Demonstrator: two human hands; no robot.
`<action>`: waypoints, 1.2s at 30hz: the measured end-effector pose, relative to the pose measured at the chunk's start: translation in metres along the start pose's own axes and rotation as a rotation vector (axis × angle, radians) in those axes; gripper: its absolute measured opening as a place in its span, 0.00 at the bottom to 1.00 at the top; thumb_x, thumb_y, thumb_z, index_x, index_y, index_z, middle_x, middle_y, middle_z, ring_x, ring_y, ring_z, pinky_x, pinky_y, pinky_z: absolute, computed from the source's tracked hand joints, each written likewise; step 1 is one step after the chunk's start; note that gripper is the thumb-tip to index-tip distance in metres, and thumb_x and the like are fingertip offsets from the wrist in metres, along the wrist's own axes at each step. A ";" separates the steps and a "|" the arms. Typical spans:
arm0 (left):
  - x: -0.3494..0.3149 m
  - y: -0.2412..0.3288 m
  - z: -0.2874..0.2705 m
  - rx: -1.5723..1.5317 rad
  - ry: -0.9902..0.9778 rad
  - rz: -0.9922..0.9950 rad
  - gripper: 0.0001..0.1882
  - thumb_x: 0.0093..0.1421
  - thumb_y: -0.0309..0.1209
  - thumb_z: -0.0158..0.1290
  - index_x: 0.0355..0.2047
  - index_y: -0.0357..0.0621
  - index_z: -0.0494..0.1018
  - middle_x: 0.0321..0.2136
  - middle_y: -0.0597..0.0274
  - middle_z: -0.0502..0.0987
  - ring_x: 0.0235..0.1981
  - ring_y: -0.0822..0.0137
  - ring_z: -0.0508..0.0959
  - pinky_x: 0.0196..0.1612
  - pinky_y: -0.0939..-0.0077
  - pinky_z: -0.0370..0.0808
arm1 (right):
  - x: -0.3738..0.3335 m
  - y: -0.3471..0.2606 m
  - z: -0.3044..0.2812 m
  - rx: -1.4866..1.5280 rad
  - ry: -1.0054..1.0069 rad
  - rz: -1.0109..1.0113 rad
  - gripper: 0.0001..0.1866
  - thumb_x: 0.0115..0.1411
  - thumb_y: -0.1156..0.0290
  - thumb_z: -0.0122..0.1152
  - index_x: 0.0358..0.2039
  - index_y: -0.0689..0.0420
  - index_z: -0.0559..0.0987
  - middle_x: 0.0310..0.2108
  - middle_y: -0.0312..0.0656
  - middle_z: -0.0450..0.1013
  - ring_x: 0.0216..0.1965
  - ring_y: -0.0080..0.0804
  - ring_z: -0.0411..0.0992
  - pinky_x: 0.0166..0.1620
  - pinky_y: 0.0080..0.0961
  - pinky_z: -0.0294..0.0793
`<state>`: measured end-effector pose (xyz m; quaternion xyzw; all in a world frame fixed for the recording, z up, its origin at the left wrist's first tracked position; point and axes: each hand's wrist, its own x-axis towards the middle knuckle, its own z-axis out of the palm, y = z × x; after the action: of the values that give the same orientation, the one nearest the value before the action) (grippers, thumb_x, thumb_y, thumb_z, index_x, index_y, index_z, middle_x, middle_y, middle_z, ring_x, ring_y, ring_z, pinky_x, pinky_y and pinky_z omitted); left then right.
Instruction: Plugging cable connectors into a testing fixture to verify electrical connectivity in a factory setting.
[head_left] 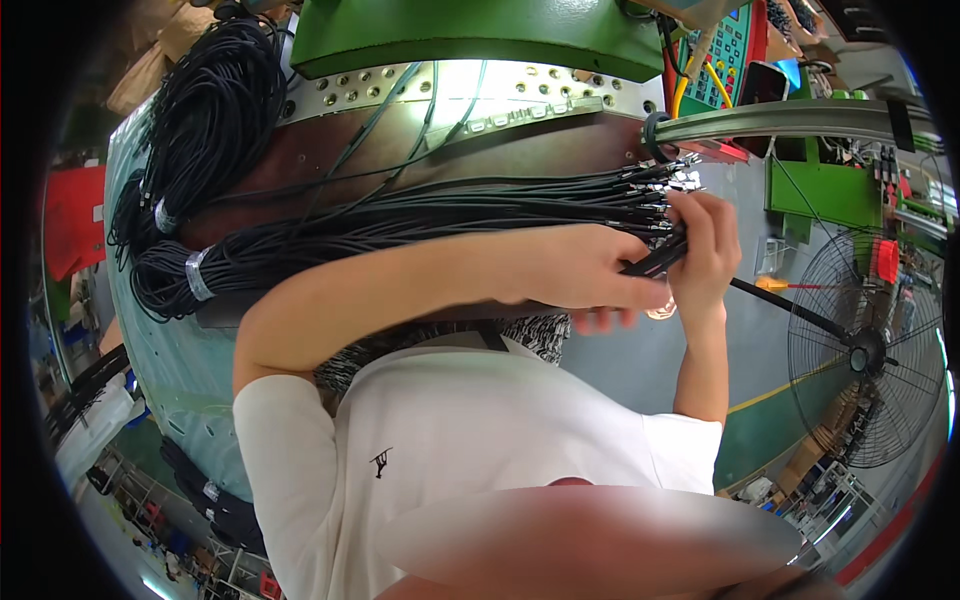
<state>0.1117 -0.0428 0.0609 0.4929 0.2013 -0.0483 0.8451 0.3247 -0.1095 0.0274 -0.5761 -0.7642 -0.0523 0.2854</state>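
A long bundle of black cables (450, 205) runs across the bench in front of me. Bare metal connector ends (655, 180) fan out at its right end, and a clear tape band (198, 275) wraps its looped left end. My left hand (590, 268) reaches over the bundle, fingers closed on a short run of black cables (655, 260) near the connectors. Curled around the other side of those same cables is my right hand (705, 240), partly hiding their tips. How many cables lie between the hands I cannot tell.
A second coil of black cables (215, 110) lies at the far left. Behind the bench surface stands a green machine (480, 35) with a metal strip (520, 122) before it. A metal rail (790, 122) juts out at right, above a large floor fan (865, 350).
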 end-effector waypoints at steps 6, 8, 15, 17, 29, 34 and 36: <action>-0.012 -0.047 0.018 -0.201 0.308 0.069 0.13 0.71 0.36 0.46 0.39 0.39 0.73 0.21 0.69 0.71 0.19 0.81 0.65 0.22 0.84 0.62 | -0.001 0.004 -0.013 -0.023 0.048 0.176 0.24 0.52 0.82 0.60 0.52 0.59 0.76 0.49 0.43 0.73 0.47 0.41 0.73 0.44 0.31 0.74; -0.025 -0.065 0.020 -0.291 0.359 0.202 0.14 0.71 0.38 0.46 0.40 0.39 0.74 0.21 0.69 0.71 0.20 0.81 0.65 0.23 0.86 0.62 | 0.001 -0.007 -0.019 0.197 0.125 0.252 0.20 0.59 0.80 0.59 0.53 0.62 0.75 0.49 0.45 0.75 0.48 0.38 0.75 0.49 0.29 0.74; -0.037 -0.100 0.025 -0.285 0.582 0.350 0.16 0.72 0.40 0.45 0.44 0.39 0.74 0.21 0.70 0.70 0.20 0.82 0.63 0.24 0.86 0.61 | 0.017 -0.066 0.039 1.428 -0.407 0.778 0.13 0.68 0.70 0.52 0.43 0.66 0.79 0.41 0.48 0.79 0.39 0.28 0.76 0.45 0.23 0.76; -0.044 -0.103 0.023 -0.273 0.681 0.389 0.17 0.72 0.40 0.45 0.45 0.39 0.74 0.21 0.70 0.70 0.20 0.82 0.63 0.24 0.86 0.60 | 0.025 -0.083 0.057 1.569 -0.416 0.813 0.12 0.68 0.69 0.55 0.39 0.65 0.80 0.43 0.50 0.79 0.37 0.25 0.76 0.41 0.21 0.76; -0.073 -0.110 0.005 -0.679 0.739 0.452 0.17 0.73 0.43 0.43 0.46 0.42 0.71 0.16 0.69 0.66 0.16 0.80 0.61 0.19 0.85 0.56 | 0.098 -0.040 0.098 0.207 -0.380 -0.196 0.15 0.54 0.68 0.68 0.42 0.58 0.80 0.42 0.45 0.77 0.41 0.48 0.74 0.46 0.40 0.73; -0.073 -0.112 0.007 -0.768 0.750 0.425 0.16 0.73 0.41 0.43 0.48 0.42 0.70 0.18 0.67 0.67 0.17 0.80 0.62 0.20 0.86 0.58 | 0.078 -0.050 0.105 0.425 -0.503 -0.212 0.14 0.53 0.73 0.70 0.38 0.60 0.76 0.39 0.44 0.74 0.43 0.48 0.73 0.46 0.36 0.73; -0.072 -0.112 0.010 -0.738 0.760 0.457 0.16 0.73 0.41 0.43 0.49 0.42 0.69 0.18 0.67 0.68 0.17 0.79 0.62 0.21 0.86 0.59 | 0.072 -0.063 0.099 0.350 -0.274 -0.251 0.14 0.53 0.74 0.69 0.39 0.57 0.76 0.38 0.43 0.73 0.40 0.46 0.73 0.41 0.36 0.74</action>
<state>0.0175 -0.1167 0.0024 0.1789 0.3827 0.3895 0.8184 0.2180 -0.0285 -0.0038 -0.4202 -0.8587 0.1240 0.2659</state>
